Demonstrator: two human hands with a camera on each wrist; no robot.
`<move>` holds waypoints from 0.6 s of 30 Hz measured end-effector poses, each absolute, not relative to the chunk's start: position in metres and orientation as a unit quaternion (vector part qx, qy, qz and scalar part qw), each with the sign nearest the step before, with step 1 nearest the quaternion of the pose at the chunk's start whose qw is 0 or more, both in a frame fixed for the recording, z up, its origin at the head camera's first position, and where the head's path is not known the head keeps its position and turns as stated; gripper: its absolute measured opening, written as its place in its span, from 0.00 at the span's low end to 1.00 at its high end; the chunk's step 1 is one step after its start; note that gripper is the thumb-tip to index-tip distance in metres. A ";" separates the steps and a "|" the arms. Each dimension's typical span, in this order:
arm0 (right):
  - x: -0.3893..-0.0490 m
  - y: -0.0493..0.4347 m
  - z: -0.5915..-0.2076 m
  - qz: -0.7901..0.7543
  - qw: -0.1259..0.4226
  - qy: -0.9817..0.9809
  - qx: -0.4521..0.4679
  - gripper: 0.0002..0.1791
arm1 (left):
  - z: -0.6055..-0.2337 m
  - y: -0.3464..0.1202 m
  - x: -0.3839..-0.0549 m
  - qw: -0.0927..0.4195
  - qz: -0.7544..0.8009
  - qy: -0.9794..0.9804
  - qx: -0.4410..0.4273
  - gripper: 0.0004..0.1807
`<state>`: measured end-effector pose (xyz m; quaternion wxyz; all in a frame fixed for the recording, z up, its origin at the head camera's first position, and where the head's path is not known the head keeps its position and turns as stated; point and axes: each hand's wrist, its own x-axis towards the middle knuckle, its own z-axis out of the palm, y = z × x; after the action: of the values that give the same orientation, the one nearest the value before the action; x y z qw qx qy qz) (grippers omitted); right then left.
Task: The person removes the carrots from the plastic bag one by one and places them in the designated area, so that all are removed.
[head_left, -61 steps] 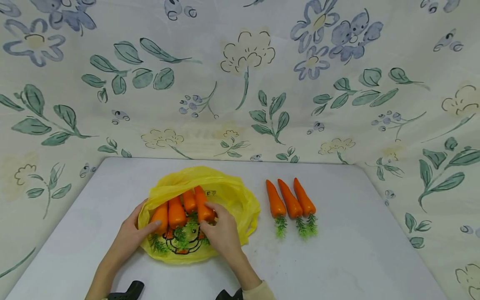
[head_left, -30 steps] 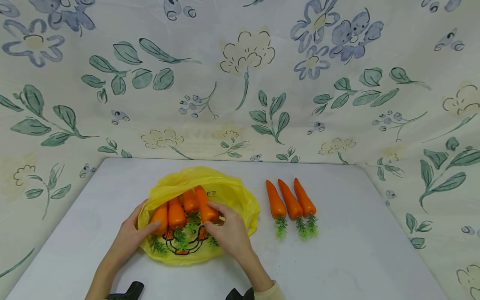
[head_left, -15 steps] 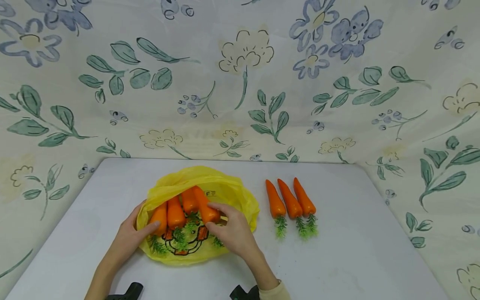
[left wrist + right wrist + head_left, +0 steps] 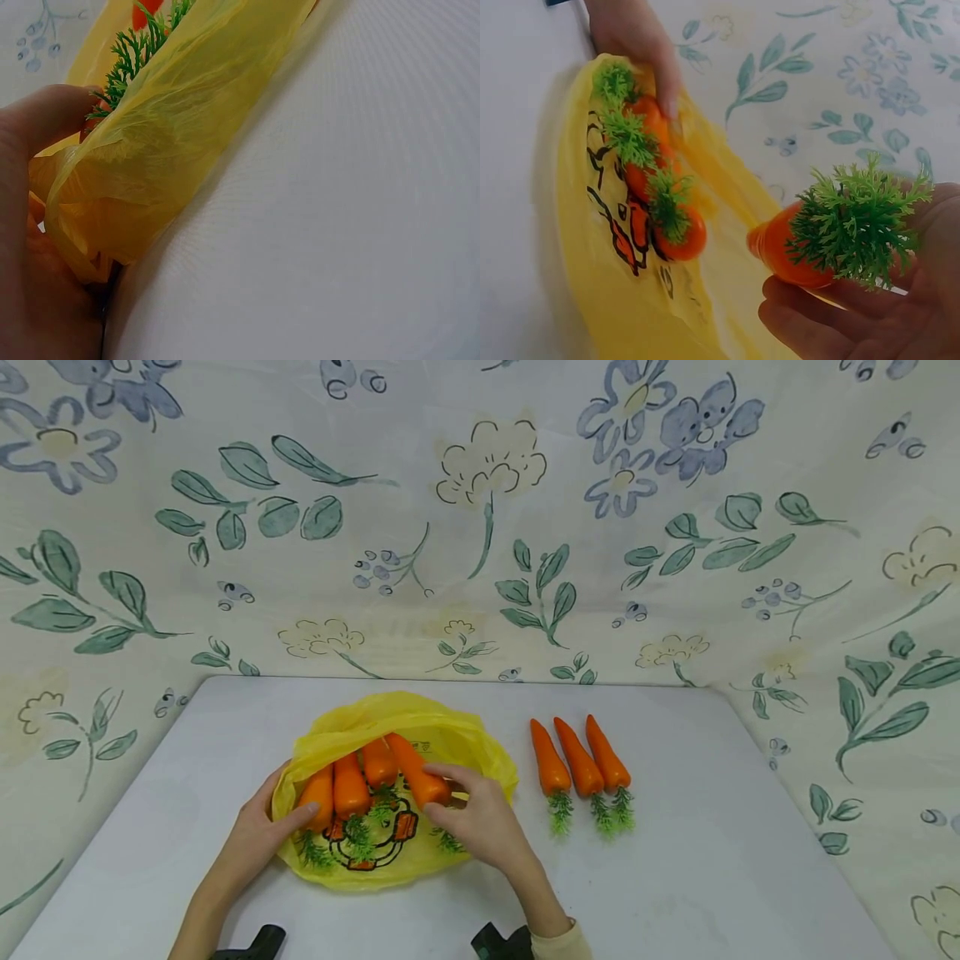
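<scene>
As left hand [image 4: 264,828] grips one bag [image 4: 463,742], right hand [image 4: 483,818] one carrot [image 4: 417,772], three others [image 4: 350,787] inside, three outside [image 4: 579,760].

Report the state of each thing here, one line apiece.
Yellow bag: open, lying on the white table.
Three carrots in the bag: side by side, greens attached.
Held carrot: pinched, slanting, greens attached.
Three carrots outside the bag: lying side by side, greens attached.
Left hand: gripping the bag's left side.
Right hand: pinching the held carrot.

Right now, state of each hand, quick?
Left hand: holding the yellow bag at its left edge.
Right hand: holding a carrot near its leafy end.
</scene>
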<state>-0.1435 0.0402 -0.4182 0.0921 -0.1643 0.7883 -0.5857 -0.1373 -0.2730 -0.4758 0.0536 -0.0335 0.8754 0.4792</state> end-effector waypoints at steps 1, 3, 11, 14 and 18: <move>-0.144 0.042 -0.418 -0.587 0.096 0.787 -0.163 0.24 | -0.476 -0.272 -0.137 0.054 0.479 0.876 -0.034 0.49; -0.144 0.046 -0.418 -0.587 0.098 0.787 -0.162 0.24 | -0.475 -0.272 -0.138 0.054 0.478 0.876 -0.035 0.50; -0.148 0.061 -0.413 -0.575 0.106 0.792 -0.177 0.24 | -0.476 -0.272 -0.138 0.053 0.476 0.877 -0.034 0.50; -0.149 0.066 -0.410 -0.571 0.106 0.795 -0.176 0.23 | -0.477 -0.273 -0.138 0.053 0.477 0.877 -0.034 0.50; -0.149 0.074 -0.405 -0.572 0.106 0.796 -0.166 0.22 | -0.477 -0.274 -0.139 0.049 0.477 0.877 -0.032 0.50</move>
<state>-0.1489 0.0744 -0.4049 0.1057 -0.1664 0.7961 -0.5721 -0.1386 -0.2742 -0.4775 0.0493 -0.0318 0.8768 0.4773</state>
